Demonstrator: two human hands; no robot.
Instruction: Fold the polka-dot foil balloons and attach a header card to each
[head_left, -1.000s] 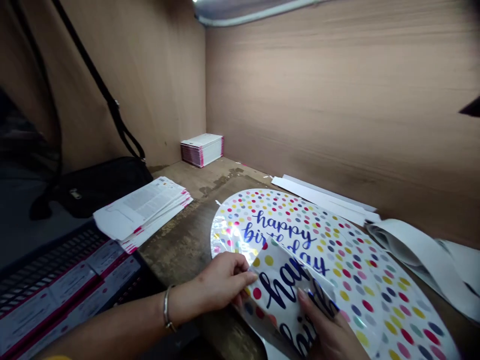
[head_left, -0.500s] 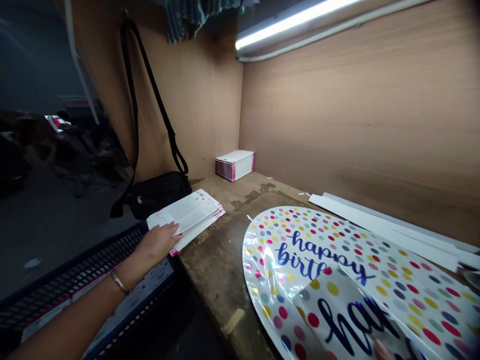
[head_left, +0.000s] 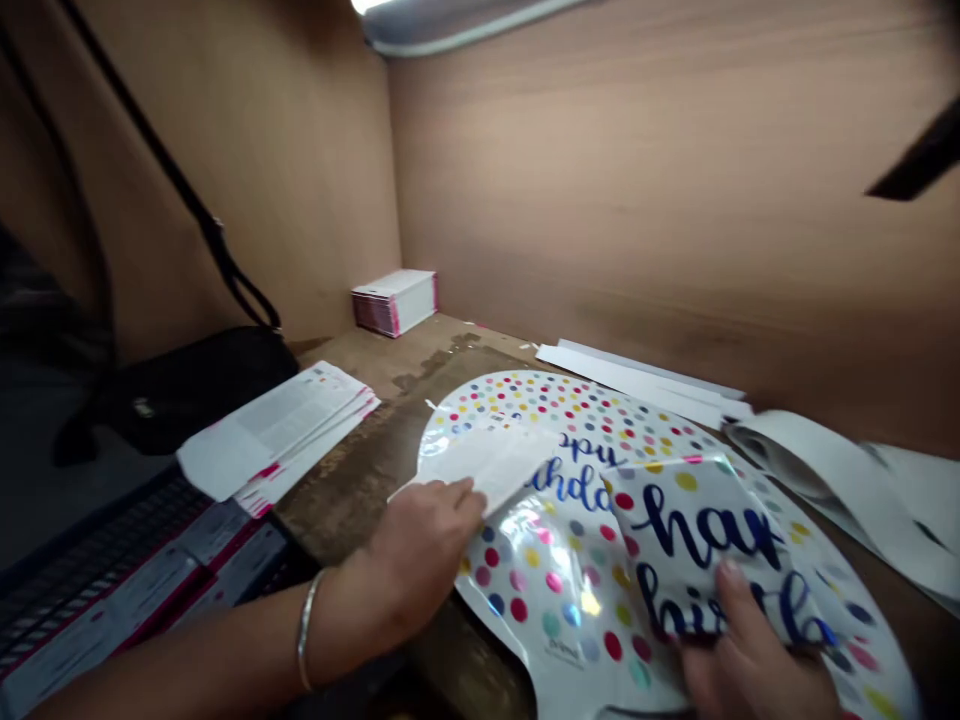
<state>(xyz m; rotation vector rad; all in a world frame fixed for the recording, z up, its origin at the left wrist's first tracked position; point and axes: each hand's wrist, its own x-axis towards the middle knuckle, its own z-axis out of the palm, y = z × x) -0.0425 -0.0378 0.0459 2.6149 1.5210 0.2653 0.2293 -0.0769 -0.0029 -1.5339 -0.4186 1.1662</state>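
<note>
My left hand [head_left: 420, 540], with a bangle at the wrist, pinches a flat white printed card packet [head_left: 487, 460], slightly blurred. That packet is over the flat foil balloon [head_left: 517, 590], which is white with coloured dots and blue lettering and lies on the worn table. My right hand [head_left: 757, 650] grips a folded foil balloon [head_left: 712, 530] showing "hap" and "birth", its thumb pressed on the front. The folded balloon is above the right part of the flat one. A fanned pile of card packets [head_left: 277, 430] lies at the table's left edge.
A neat stack of packets [head_left: 397, 300] stands in the back corner. White strips [head_left: 637, 385] and a curled white sheet [head_left: 840, 490] lie along the back wall. At the left are a black bag [head_left: 195, 390] and a dark blue basket [head_left: 82, 540] holding packets.
My left hand has come from the pile toward the right with one packet in it. My right hand and the folded balloon show more fully. The view has turned right.
</note>
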